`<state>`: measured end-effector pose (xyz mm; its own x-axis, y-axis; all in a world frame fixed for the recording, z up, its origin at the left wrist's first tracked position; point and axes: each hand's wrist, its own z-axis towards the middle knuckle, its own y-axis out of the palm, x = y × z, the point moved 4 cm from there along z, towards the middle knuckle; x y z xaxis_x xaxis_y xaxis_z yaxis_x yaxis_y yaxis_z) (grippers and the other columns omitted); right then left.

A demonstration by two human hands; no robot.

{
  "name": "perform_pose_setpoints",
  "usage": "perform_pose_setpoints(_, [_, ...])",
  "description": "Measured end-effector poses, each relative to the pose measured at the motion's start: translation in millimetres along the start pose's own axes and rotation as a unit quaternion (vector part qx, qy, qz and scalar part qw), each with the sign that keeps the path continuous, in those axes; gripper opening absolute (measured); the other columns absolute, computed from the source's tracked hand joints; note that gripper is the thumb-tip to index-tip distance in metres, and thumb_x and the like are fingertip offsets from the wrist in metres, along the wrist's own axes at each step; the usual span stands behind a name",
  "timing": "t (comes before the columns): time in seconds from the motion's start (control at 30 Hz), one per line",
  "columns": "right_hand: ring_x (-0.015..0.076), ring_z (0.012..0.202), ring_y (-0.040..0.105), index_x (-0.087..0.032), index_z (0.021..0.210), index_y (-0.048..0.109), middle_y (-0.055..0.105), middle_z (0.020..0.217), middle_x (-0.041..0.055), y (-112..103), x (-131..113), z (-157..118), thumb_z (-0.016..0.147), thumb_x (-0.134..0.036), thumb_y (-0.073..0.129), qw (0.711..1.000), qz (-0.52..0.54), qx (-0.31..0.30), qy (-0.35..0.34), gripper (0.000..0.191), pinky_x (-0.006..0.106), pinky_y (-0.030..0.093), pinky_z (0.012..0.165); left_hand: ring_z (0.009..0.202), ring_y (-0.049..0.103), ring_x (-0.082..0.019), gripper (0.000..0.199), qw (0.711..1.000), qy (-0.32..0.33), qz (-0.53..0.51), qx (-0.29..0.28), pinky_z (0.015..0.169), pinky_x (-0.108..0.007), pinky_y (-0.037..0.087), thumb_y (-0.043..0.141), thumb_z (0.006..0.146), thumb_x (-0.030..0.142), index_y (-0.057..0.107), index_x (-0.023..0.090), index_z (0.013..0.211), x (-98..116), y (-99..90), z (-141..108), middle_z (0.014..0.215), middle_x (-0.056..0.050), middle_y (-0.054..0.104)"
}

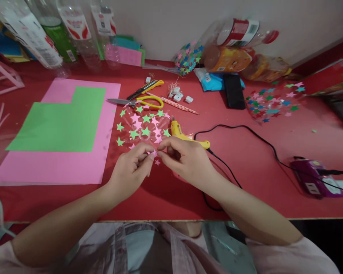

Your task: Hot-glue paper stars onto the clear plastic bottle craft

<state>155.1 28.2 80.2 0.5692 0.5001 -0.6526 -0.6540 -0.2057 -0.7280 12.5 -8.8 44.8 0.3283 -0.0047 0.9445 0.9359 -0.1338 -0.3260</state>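
My left hand (133,171) and my right hand (185,158) meet fingertip to fingertip near the table's middle. Both are pinched around a small pink star (154,153) between them. Just beyond my hands lies a clear plastic piece covered with green and pink stars (145,131). A loose pink star (157,162) rests on the red table below my fingers. Right behind my right hand is a yellow glue gun (185,134), its nozzle pointing away. Yellow-handled scissors (150,102) lie behind the star-covered piece.
Green paper (60,125) lies over pink sheets (80,167) at left. Behind are a cutter (145,89), a striped pencil (180,104), a phone (234,91) and bottles (77,28). At right are a star-covered plastic piece (274,102), a black cord (254,133) and a purple power strip (313,177).
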Motion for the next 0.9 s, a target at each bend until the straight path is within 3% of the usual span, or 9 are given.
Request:
perform_pose_setpoints(0.37, [0.0064, 0.053, 0.049, -0.018, 0.083, 0.061, 0.059, 0.062, -0.0049, 3, -2, -3, 0.085, -0.02, 0.054, 1.0, -0.011, 0.019, -0.015, 0.007, 0.019, 0.034, 0.056, 0.042, 0.044, -0.005, 0.011, 0.997, 0.029, -0.044, 0.054, 0.045, -0.017, 0.033, 0.05, 0.087, 0.018, 0.05, 0.019, 0.076, 0, -0.6, 5, 0.048, 0.009, 0.048])
perform_pose_setpoints(0.53, [0.0081, 0.055, 0.054, -0.019, 0.084, 0.061, 0.064, 0.066, -0.0023, 1, -3, -4, 0.086, -0.02, 0.054, 0.998, -0.034, 0.038, -0.035, 0.007, 0.02, 0.038, 0.057, 0.04, 0.04, -0.005, 0.014, 0.993, -0.004, -0.075, 0.093, 0.045, -0.018, 0.032, 0.05, 0.085, 0.016, 0.048, 0.02, 0.072, -2, -3.8, 6, 0.043, 0.01, 0.043])
perform_pose_setpoints(0.7, [0.0085, 0.055, 0.056, -0.018, 0.085, 0.063, 0.065, 0.066, -0.001, 1, -4, -4, 0.087, -0.02, 0.052, 0.996, -0.056, 0.048, -0.046, 0.011, 0.02, 0.038, 0.056, 0.039, 0.036, -0.004, 0.013, 0.992, -0.018, -0.08, 0.091, 0.043, -0.018, 0.029, 0.049, 0.085, 0.017, 0.05, 0.02, 0.073, -5, -4.2, 9, 0.043, 0.01, 0.039])
perform_pose_setpoints(0.9, [0.008, 0.055, 0.055, -0.017, 0.086, 0.063, 0.066, 0.066, -0.0012, 0, -4, -6, 0.089, -0.022, 0.049, 0.994, -0.072, 0.059, -0.063, 0.015, 0.02, 0.037, 0.057, 0.041, 0.043, -0.006, 0.01, 0.994, 0.008, -0.076, 0.076, 0.045, -0.019, 0.033, 0.052, 0.087, 0.023, 0.051, 0.02, 0.077, -5, -1.5, 12, 0.046, 0.009, 0.045])
